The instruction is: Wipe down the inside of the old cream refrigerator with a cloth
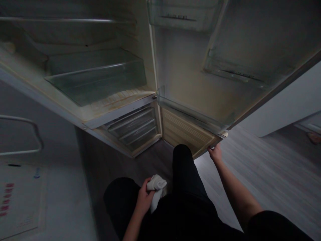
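I face an open fridge with both doors swung out. My left hand (144,199) is closed around a crumpled white cloth (156,187), held low in front of my dark trousers. My right hand (215,153) reaches forward and grips the lower edge of the freezer door (187,132), fingers curled on its corner. Above it hangs the upper fridge door (200,83) with clear door bins. The fridge compartment holds a clear crisper drawer (100,82) and bare shelves; the freezer drawers (134,125) show below it.
A pale appliance with a metal handle (37,134) and a stickered top (17,201) stands at the left. Light wood-look floor (271,174) stretches to the right, and a white wall or cabinet (288,107) rises behind the doors.
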Motion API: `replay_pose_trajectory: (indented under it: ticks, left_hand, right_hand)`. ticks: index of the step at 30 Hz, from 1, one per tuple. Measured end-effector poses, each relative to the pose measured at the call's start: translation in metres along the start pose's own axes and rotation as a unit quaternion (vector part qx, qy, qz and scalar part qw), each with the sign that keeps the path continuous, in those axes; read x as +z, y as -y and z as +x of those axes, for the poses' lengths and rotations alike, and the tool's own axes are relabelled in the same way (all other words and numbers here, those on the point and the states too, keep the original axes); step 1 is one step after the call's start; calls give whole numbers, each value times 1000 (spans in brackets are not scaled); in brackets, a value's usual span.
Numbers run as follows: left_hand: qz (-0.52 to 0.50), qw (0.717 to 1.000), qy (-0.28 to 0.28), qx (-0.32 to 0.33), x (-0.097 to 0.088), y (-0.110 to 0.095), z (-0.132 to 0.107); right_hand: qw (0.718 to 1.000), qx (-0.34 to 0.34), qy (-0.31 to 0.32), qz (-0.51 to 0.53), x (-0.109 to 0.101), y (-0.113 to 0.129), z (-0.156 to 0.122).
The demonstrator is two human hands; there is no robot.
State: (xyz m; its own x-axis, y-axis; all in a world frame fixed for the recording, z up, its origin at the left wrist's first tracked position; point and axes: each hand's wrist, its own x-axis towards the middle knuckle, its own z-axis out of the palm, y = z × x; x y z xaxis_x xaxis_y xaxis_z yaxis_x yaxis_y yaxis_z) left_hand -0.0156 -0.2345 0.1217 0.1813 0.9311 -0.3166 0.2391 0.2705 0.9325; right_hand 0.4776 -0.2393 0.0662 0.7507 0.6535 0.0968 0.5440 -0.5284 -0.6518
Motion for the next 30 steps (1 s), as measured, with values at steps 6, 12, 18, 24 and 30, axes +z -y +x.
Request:
replay_pose_trajectory:
  ticks: [6,12,18,24,30]
  left_hand:
    - [5,1000,3,4,-2,-5,-2]
    - [4,1000,4,-2,-2,-3,-5]
    - [1,1000,3,5,-3,-3,-7]
    - [7,1000,-7,7,-8,1,-7]
    - [-9,1000,-7,19,-4,5,-7]
  right_hand:
    - [1000,8,-10,-6,4,0,2]
    - [999,-28,14,8,5,-7,0]
    - [998,46,34,-41,10,-1,-15]
    - [993,99,24,-62,9,9,-17]
    - [993,108,-12,-44,15,22,-23]
